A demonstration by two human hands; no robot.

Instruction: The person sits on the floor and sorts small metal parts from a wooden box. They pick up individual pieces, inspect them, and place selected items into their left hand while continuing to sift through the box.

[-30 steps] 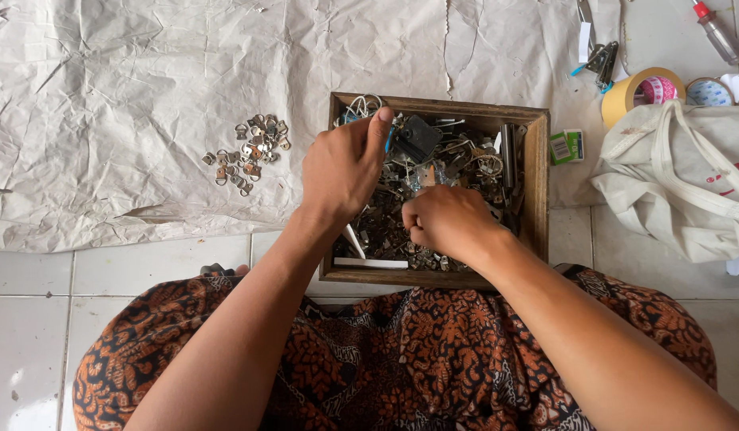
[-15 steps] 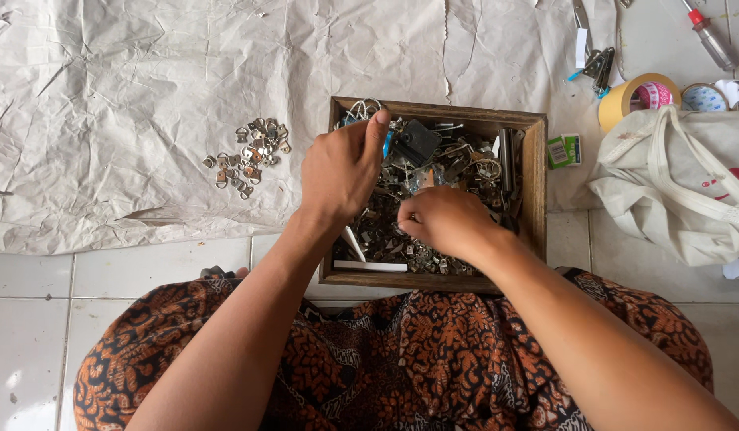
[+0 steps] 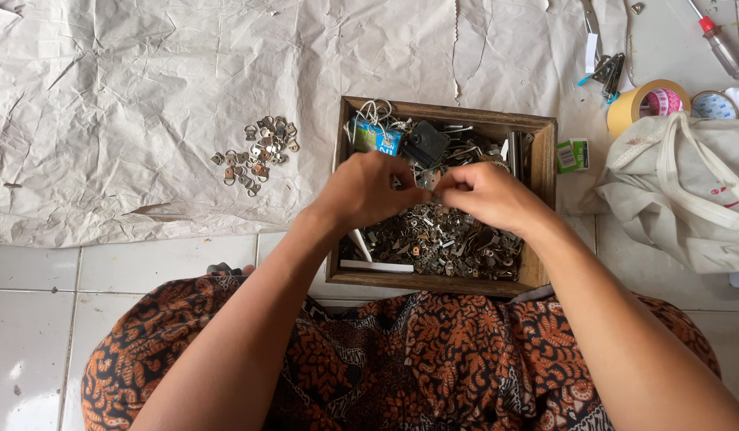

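- The left hand [image 3: 361,191] and the right hand [image 3: 485,195] meet over the brown wooden box [image 3: 545,199], fingertips pinched together on something small; I cannot tell what.
- The box, full of small grey metal pieces [image 3: 441,239], lies at the near edge of the crumpled white paper sheet [image 3: 146,80].
- A small heap of metal ring hangers [image 3: 256,153] lies on the sheet, left of the box.

The wooden box [image 3: 545,207] is shallow, rectangular and dark brown, lying open-topped and flat directly beneath the fingers, its near edge toward the lap. It is filled with a heap of small metal hardware [image 3: 445,239], grey and brass pieces jumbled loosely, spreading just below and on the near side of the fingertips. Between the fingertips of both hands, above the middle of the box, a tiny metal piece is pinched, too small to tell its shape
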